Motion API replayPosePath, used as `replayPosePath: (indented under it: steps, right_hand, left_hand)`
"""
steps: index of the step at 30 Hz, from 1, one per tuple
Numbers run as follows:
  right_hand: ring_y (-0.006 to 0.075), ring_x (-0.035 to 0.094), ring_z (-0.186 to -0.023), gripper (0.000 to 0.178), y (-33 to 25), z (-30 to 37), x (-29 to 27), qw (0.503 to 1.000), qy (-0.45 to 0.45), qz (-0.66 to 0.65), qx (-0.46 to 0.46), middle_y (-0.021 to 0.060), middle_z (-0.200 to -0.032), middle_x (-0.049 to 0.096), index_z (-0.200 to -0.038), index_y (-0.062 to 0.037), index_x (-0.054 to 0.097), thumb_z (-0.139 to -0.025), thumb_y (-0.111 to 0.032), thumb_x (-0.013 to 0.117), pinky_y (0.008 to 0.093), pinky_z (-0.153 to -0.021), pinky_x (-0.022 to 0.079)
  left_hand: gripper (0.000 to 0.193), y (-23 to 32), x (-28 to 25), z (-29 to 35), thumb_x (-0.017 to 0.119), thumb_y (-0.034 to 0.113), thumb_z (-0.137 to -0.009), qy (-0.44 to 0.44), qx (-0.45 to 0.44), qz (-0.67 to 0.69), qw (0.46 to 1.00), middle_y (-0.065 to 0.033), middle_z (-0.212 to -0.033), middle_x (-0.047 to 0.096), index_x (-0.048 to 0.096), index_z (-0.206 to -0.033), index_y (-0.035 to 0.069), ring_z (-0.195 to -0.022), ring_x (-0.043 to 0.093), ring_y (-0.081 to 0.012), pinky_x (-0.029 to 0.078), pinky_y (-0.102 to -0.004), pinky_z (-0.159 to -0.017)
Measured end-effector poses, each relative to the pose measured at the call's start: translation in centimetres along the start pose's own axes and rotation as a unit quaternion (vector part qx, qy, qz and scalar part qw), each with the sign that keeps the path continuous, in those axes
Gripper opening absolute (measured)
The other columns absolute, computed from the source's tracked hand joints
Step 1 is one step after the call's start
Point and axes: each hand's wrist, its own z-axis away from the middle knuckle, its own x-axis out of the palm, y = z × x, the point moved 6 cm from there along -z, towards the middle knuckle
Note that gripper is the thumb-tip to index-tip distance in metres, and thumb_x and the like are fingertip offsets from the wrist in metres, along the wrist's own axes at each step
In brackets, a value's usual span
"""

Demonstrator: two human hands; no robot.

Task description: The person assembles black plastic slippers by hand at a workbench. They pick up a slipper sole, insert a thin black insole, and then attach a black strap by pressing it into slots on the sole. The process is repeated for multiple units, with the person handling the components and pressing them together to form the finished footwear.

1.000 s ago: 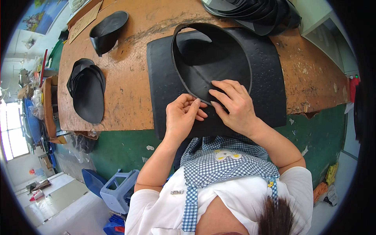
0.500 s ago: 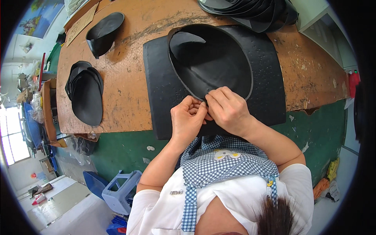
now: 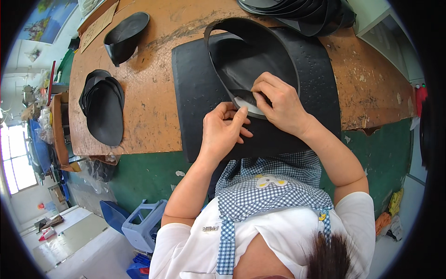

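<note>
A large oval black piece (image 3: 265,58), leather-like with a raised curved wall, stands on a black padded mat (image 3: 318,88) in front of me. At its near rim a strip of white material (image 3: 254,109) shows beside the black layer. My right hand (image 3: 284,104) has its thumb and fingers closed in a pinch on the black layer just inside that rim. Beside it, my left hand (image 3: 220,132) is closed at the near left rim, its thumb against the edge by the white strip and its lower fingers curled loosely.
The mat lies on a worn brown wooden table (image 3: 155,83). At left are a stack of black oval pieces (image 3: 104,114) and a single curved black piece (image 3: 127,35). More black pieces (image 3: 302,16) are piled at the far right. A blue plastic stool (image 3: 144,225) stands below left.
My right hand has moved away and slightly up from my left, drawing the black layer inward and baring the white strip. The oval piece's far rim has risen and tilted.
</note>
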Motion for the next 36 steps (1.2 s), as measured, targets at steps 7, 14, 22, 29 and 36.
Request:
replayPosePath:
  steps: [7,14,22,29,36]
  right_hand:
    - [0.0282,0.063,-0.090,0.021,-1.8,0.5,-0.3,0.999,-0.012,0.030,-0.031,0.0096,-0.097,0.061,-0.094,-0.0010,0.065,-0.081,-0.013,0.076,0.0389,-0.076,0.055]
    - [0.0266,0.063,-0.089,0.017,-0.6,0.5,0.3,0.998,0.009,0.033,-0.044,0.0087,-0.098,0.063,-0.094,0.0000,0.063,-0.081,-0.004,0.073,0.0377,-0.074,0.056]
    - [0.0308,0.065,-0.081,0.009,-0.2,0.7,0.5,0.997,0.070,0.041,-0.013,0.0137,-0.086,0.066,-0.093,0.0018,0.061,-0.087,0.002,0.067,0.0402,-0.071,0.055]
    - [0.0322,0.067,-0.081,0.006,0.2,0.4,0.1,0.998,0.059,0.029,0.024,0.0141,-0.086,0.067,-0.094,0.0013,0.061,-0.089,0.002,0.065,0.0410,-0.071,0.055]
    - [0.0315,0.067,-0.082,0.008,0.5,0.7,0.2,0.997,0.074,0.028,0.019,0.0122,-0.086,0.067,-0.092,-0.0007,0.060,-0.088,-0.001,0.066,0.0411,-0.072,0.055]
  left_hand:
    - [0.023,0.1,0.2,-1.8,0.063,0.015,-0.102,-0.003,0.011,-0.024,1.000,-0.0142,-0.081,0.072,0.065,-0.103,-0.008,-0.061,0.073,-0.0186,0.051,-0.0224,-0.046]
    - [0.021,0.3,0.1,-1.5,0.062,0.013,-0.101,0.010,0.002,-0.059,0.998,-0.0116,-0.072,0.071,0.066,-0.097,-0.007,-0.055,0.070,-0.0167,0.049,-0.0232,-0.044]
    - [0.023,0.8,0.2,-1.3,0.063,0.014,-0.101,0.021,0.011,-0.093,0.995,-0.0105,-0.068,0.070,0.065,-0.091,-0.007,-0.053,0.070,-0.0158,0.049,-0.0241,-0.043]
    - [0.016,1.6,-0.1,-1.2,0.071,0.011,-0.093,0.079,0.080,-0.161,0.981,-0.0092,-0.068,0.067,0.062,-0.092,-0.003,-0.054,0.068,-0.0179,0.051,-0.0275,-0.048]
    - [0.040,4.5,1.9,2.7,0.085,0.004,-0.074,0.255,0.475,-0.409,0.736,-0.0076,-0.081,0.053,0.066,-0.109,0.003,-0.072,0.055,-0.0239,0.045,-0.0370,-0.063]
